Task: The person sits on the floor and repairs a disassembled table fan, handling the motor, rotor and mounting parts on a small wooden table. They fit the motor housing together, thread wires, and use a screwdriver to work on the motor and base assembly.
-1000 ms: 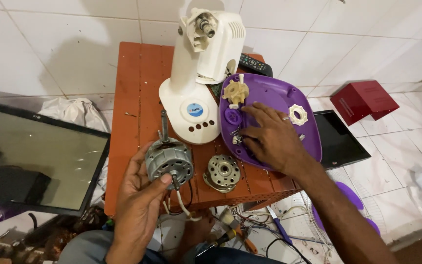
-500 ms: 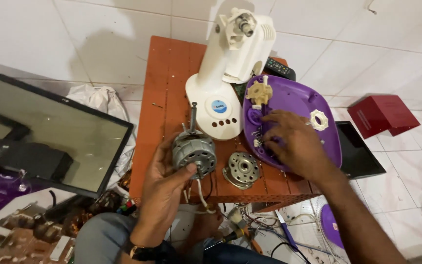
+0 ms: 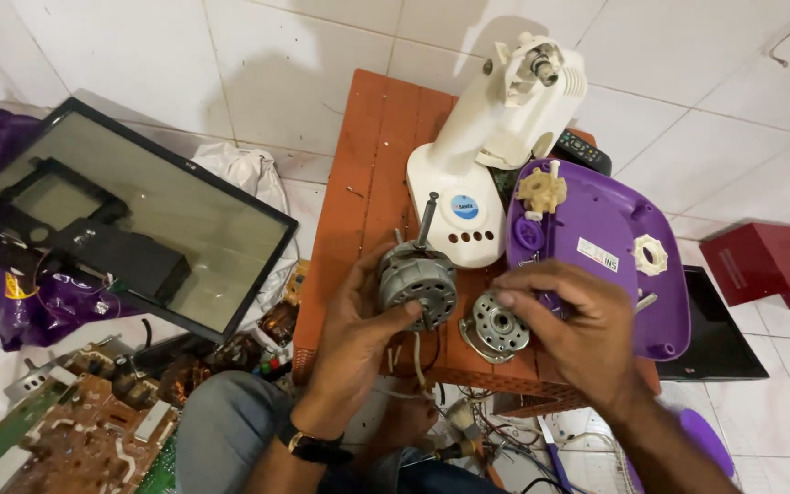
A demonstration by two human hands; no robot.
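My left hand (image 3: 354, 338) grips a grey electric motor (image 3: 418, 279) with its shaft pointing up, over the near edge of an orange wooden table (image 3: 368, 174). My right hand (image 3: 578, 329) hovers with fingers pinched together just above a round metal motor end plate (image 3: 496, 325) lying on the table; whether it holds a small part I cannot tell. A white fan body (image 3: 496, 137) lies on the table beyond the motor. A purple plastic cover (image 3: 610, 242) rests to the right, carrying a beige knob (image 3: 541, 189) and a white ring nut (image 3: 650, 253).
A flat screen panel (image 3: 139, 220) leans on the floor at left, with circuit boards (image 3: 84, 430) in front of it. A black remote (image 3: 582, 151) lies behind the fan body. A red box (image 3: 765, 261) and a dark tablet-like panel (image 3: 715, 329) are at right. Loose wires (image 3: 468, 430) hang below the table.
My right hand has come off the purple cover and moved left, over the metal end plate. My left hand still holds the motor. The camera has shifted, showing more floor at left.
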